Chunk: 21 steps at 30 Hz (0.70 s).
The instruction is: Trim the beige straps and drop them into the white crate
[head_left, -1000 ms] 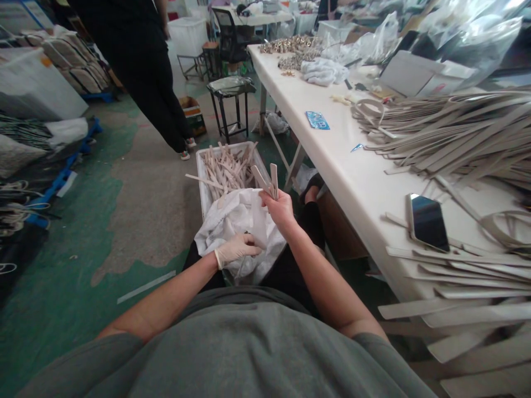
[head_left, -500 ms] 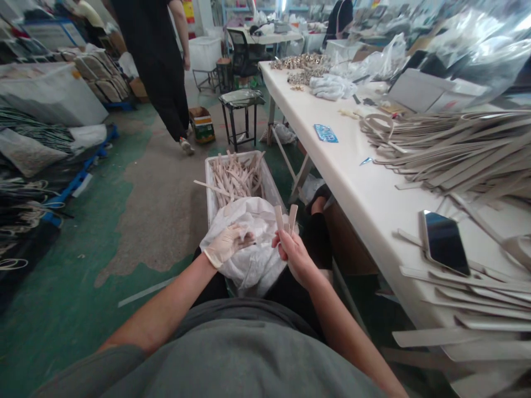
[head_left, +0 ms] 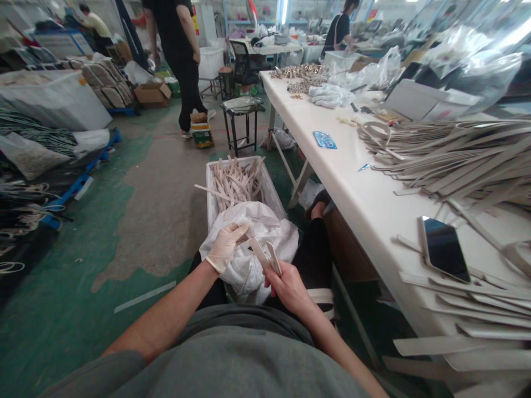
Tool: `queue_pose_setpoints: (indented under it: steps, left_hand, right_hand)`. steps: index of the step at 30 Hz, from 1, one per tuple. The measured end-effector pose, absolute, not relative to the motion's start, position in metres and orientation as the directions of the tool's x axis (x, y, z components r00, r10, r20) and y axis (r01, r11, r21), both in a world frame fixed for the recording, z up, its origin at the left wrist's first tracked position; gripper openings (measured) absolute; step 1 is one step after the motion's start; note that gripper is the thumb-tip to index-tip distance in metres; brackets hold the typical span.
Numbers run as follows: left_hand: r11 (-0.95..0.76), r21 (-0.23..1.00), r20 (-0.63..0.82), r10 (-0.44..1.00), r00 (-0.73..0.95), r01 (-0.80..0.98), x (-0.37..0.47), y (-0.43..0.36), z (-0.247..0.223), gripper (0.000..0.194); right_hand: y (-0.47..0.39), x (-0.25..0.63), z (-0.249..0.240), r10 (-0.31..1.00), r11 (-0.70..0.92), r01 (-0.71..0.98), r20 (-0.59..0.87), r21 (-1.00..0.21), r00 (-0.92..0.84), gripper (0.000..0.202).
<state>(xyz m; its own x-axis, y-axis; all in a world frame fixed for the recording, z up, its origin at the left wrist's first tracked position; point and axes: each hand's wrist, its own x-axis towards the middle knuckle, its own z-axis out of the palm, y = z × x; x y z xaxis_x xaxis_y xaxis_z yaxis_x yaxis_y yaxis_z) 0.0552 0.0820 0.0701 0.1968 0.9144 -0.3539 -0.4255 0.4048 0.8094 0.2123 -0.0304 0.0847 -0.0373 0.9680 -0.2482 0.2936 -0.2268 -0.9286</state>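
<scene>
My left hand (head_left: 226, 247), in a pale glove, hovers over the white sack (head_left: 259, 218) on my lap. Its thumb and fingers are drawn together, and what lies between them is too small to make out. Bare and closed, my right hand (head_left: 286, 284) grips a few beige straps (head_left: 260, 254) whose flat ends point up and left, close to the gloved fingers. Beyond the sack, a white plastic crate (head_left: 271, 188) holds a heap of short beige strips (head_left: 236, 179), one sticking out over its left side.
On my right, a long white table (head_left: 332, 177) bears piled long straps (head_left: 456, 149), a phone (head_left: 444, 249) and a blue packet (head_left: 324, 140). A stool (head_left: 241, 108) and a small carton (head_left: 201, 131) stand ahead. A person in black (head_left: 182, 61) is farther off.
My right hand has come down and left, tilting the straps toward my left hand. The left fingers have risen slightly and closed together. The person in black has walked farther away.
</scene>
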Motion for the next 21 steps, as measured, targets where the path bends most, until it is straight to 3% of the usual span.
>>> queue_pose_setpoints:
  steps: [6, 12, 14, 17, 21]
  left_hand:
    - [0.369, 0.836, -0.325, 0.929, 0.176, -0.406, 0.05, 0.081, 0.067, 0.034]
    - [0.472, 0.816, -0.347, 0.861, 0.371, -0.333, 0.059, 0.066, 0.06, 0.036]
    - [0.498, 0.793, -0.36, 0.848, 0.389, -0.351, 0.06, 0.063, 0.058, 0.038]
    - [0.474, 0.756, -0.382, 0.88, 0.283, -0.452, 0.05, 0.071, 0.058, 0.034]
    - [0.441, 0.718, -0.409, 0.893, 0.187, -0.539, 0.036, 0.083, 0.059, 0.029]
  right_hand:
    - [-0.027, 0.215, 0.079, 0.975, -0.202, 0.411, -0.22, -0.889, 0.004, 0.03]
    - [-0.008, 0.21, 0.071, 0.958, -0.249, 0.346, -0.282, -0.904, -0.047, 0.028]
    - [-0.003, 0.21, 0.073, 0.951, -0.261, 0.278, -0.295, -0.924, -0.088, 0.032]
    - [-0.008, 0.215, 0.079, 0.951, -0.225, 0.195, -0.259, -0.955, -0.172, 0.043]
    - [-0.009, 0.225, 0.067, 0.957, -0.174, 0.286, -0.23, -0.942, -0.176, 0.068]
